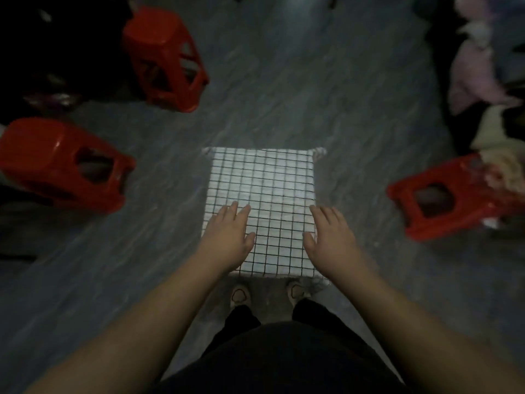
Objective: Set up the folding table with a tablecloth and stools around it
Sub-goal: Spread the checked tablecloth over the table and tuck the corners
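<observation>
A white tablecloth [267,191] with a black grid covers a small square surface straight in front of me; the table under it is hidden. My left hand [228,237] lies flat with straight fingers on the cloth's near left edge. My right hand [331,237] lies flat on its near right edge. Three red plastic stools surround it: one [163,56] tipped over at the far left, one [56,163] lying on its side at the left, one [443,197] at the right.
Grey streaked floor [312,95] surrounds the cloth. Piled clothes and fabric [483,81] fill the right edge, partly over the right stool. Dark objects [42,52] sit at the far left. My feet [267,292] stand just below the cloth.
</observation>
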`<state>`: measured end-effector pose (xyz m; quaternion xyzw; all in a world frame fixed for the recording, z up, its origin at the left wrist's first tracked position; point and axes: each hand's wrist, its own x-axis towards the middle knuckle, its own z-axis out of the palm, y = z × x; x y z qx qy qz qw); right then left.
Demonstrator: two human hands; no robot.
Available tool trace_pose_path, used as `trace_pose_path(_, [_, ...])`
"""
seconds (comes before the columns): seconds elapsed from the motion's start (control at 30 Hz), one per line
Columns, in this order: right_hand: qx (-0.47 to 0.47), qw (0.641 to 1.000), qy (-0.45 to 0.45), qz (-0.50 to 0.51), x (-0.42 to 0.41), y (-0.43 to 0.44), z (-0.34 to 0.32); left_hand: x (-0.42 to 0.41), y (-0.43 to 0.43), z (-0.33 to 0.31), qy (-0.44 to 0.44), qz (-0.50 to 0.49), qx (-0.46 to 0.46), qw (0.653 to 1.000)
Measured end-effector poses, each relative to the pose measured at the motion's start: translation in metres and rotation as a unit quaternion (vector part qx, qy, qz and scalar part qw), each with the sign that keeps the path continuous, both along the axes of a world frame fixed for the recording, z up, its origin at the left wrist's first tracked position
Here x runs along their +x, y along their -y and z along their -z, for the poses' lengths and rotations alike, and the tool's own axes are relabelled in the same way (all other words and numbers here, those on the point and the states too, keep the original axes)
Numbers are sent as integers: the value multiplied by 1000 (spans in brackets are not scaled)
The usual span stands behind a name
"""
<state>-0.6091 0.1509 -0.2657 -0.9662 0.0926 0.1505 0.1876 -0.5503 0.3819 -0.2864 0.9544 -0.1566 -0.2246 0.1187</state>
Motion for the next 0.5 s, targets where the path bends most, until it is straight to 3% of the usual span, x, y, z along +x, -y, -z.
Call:
trace_pose_path(0.2, [15, 987, 7, 158, -62, 8, 15, 4, 33, 16, -21, 128, 14, 991])
trace_pose_path(0.5, [56, 967, -32, 246, -118, 50, 105, -33, 92, 112, -71, 200, 46, 976])
